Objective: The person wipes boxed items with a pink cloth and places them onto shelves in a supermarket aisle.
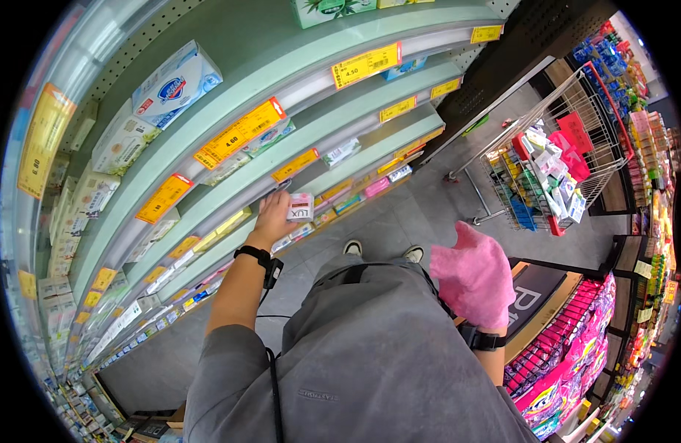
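Observation:
My left hand (274, 216) grips a small white and pink Lux soap box (300, 207) in front of the lower shelves. A black strap with a small device circles that wrist. On my right side, a pink cloth (476, 274) is carried by my right hand and covers it, so the fingers are hidden. Curved green shelves (318, 105) with yellow price tags rise to the left. Upper shelves hold white and blue Safeguard soap boxes (177, 83) and white boxes with green prints (124, 138). A single white box (341, 153) lies on a lower shelf near my left hand.
A wire shopping cart (590, 127) stands ahead on the right, with a red-handled basket (540, 183) full of small boxes. Close on my right is a black wire rack (545, 338) of pink detergent bags (573, 376). Grey tiled floor (423, 194) runs between shelves and cart.

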The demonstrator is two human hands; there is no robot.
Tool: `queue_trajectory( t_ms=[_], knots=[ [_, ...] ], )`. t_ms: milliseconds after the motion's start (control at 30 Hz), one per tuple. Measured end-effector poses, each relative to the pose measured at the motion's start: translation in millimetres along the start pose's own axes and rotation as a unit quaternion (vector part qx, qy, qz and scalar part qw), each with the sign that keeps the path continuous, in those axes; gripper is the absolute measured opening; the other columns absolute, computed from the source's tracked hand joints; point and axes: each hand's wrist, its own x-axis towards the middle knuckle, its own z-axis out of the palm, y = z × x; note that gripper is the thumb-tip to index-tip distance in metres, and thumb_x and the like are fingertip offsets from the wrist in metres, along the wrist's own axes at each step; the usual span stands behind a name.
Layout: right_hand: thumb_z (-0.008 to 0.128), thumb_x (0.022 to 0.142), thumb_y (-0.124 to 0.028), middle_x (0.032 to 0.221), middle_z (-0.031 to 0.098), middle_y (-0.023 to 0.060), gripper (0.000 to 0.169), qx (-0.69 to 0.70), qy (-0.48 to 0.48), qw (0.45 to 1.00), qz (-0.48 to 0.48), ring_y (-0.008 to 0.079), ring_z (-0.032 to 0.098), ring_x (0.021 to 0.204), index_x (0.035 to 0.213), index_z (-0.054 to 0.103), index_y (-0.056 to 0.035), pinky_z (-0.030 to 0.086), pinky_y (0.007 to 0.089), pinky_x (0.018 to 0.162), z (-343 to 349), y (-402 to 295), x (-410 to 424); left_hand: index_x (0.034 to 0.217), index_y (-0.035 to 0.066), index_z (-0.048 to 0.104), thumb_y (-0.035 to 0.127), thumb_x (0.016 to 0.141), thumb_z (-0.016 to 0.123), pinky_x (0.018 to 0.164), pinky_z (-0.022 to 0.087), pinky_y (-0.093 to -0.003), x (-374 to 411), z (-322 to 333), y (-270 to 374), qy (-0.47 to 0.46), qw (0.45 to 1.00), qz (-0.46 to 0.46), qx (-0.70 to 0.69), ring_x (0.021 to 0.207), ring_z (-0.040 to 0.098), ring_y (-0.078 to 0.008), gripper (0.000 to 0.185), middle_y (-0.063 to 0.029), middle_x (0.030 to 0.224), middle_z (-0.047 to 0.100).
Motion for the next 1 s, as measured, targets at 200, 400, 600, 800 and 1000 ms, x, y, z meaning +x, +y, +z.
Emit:
queue_trajectory(
  t_ms=[200, 400, 600, 800, 1000],
  knots=[
    [0.071, 0.059, -0.007, 0.114, 0.068, 0.0146, 0.04, -0.023, -0.009, 1.0, 0.017, 0.0358, 0.064, 0.099, 0.098, 0.072, -0.0181, 0.054, 0.0419, 0.082, -2.5, -11.5, -0.4, 0.123, 0.008, 0.053, 0.026, 0.064, 0.089, 0.1, 0.045, -0.0459, -5.5, 5.0, -0.6, 0.078, 0.995, 0.018, -0.056, 0.118, 0.056, -0.037, 0.071, -0.0157, 0.121, 0.059],
    [0.071, 0.059, -0.009, 0.119, 0.068, 0.0159, 0.04, -0.04, -0.012, 0.999, 0.03, 0.036, 0.064, 0.104, 0.098, 0.072, -0.0178, 0.054, 0.0414, 0.087, 0.0, -9.8, -7.7, 0.122, 0.005, 0.055, 0.038, 0.07, 0.087, 0.091, 0.053, -0.0462, -12.0, -1.2, 15.5, 0.11, 0.976, -0.134, -0.134, 0.106, 0.064, -0.0376, 0.07, -0.0168, 0.119, 0.062],
    [0.071, 0.06, -0.01, 0.123, 0.067, 0.0154, 0.042, -0.069, -0.05, 0.996, -0.004, 0.0353, 0.064, 0.107, 0.102, 0.073, -0.0181, 0.054, 0.041, 0.089, -2.5, -1.1, -5.8, 0.126, 0.0, 0.057, 0.058, 0.082, 0.07, 0.088, 0.055, -0.0482, -9.0, -17.4, 29.6, 0.031, 0.956, -0.287, -0.057, 0.101, 0.069, -0.0417, 0.074, -0.0261, 0.107, 0.071],
    [0.072, 0.06, -0.01, 0.124, 0.066, 0.0166, 0.038, -0.034, -0.031, 0.999, 0.012, 0.0367, 0.063, 0.106, 0.097, 0.074, -0.0184, 0.054, 0.0422, 0.088, -7.0, 12.1, -6.8, 0.135, -0.007, 0.049, 0.051, 0.087, 0.066, 0.089, 0.054, -0.0514, -0.1, -8.6, 18.2, 0.068, 0.951, -0.29, -0.087, 0.097, 0.069, -0.0474, 0.077, -0.032, 0.105, 0.07],
    [0.071, 0.059, -0.009, 0.121, 0.066, 0.0183, 0.035, 0.063, -0.008, 0.998, 0.028, 0.039, 0.063, 0.102, 0.093, 0.073, -0.0186, 0.054, 0.0436, 0.085, -20.5, 33.7, -7.5, 0.136, 0.002, 0.045, 0.038, 0.09, 0.068, 0.073, 0.06, -0.0495, 3.3, 14.2, 22.8, 0.163, 0.924, -0.286, -0.195, 0.089, 0.072, -0.0436, 0.063, -0.0313, 0.105, 0.07]
  ],
)
